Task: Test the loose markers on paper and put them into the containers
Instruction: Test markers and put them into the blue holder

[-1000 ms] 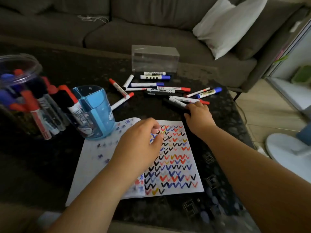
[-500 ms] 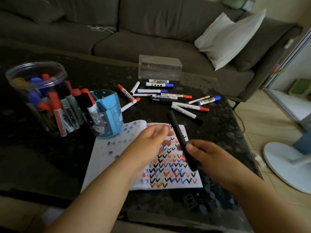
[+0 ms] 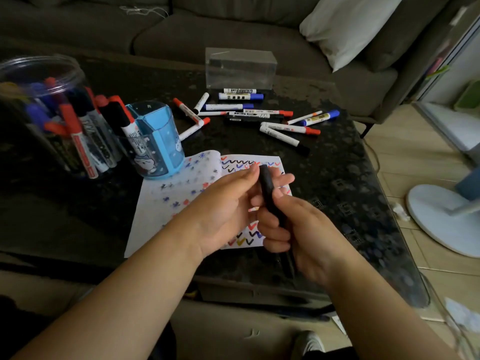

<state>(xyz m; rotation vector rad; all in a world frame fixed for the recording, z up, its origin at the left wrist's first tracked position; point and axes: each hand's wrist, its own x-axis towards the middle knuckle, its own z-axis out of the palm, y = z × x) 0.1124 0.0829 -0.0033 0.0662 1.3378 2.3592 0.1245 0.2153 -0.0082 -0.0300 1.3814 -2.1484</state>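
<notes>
My right hand (image 3: 298, 229) grips the lower body of a black marker (image 3: 267, 189), which stands nearly upright above the paper (image 3: 166, 203). My left hand (image 3: 226, 203) has its fingers round the marker's top end at the cap. The paper is covered in red, blue and black zigzag marks and lies on the dark table. Several loose markers (image 3: 259, 118) lie scattered behind the paper. A blue cup (image 3: 158, 141) and a clear round jar (image 3: 46, 113), both holding markers, stand at the left.
A clear rectangular box (image 3: 240, 68) stands at the far side of the dark table (image 3: 337, 178). A grey sofa (image 3: 207, 35) with a white pillow (image 3: 345, 24) lies beyond. A white fan base (image 3: 441, 219) sits on the floor to the right.
My right hand picked the black marker from the loose pile and brought it over the paper. My left hand rose from the paper and took hold of the marker's top end.
</notes>
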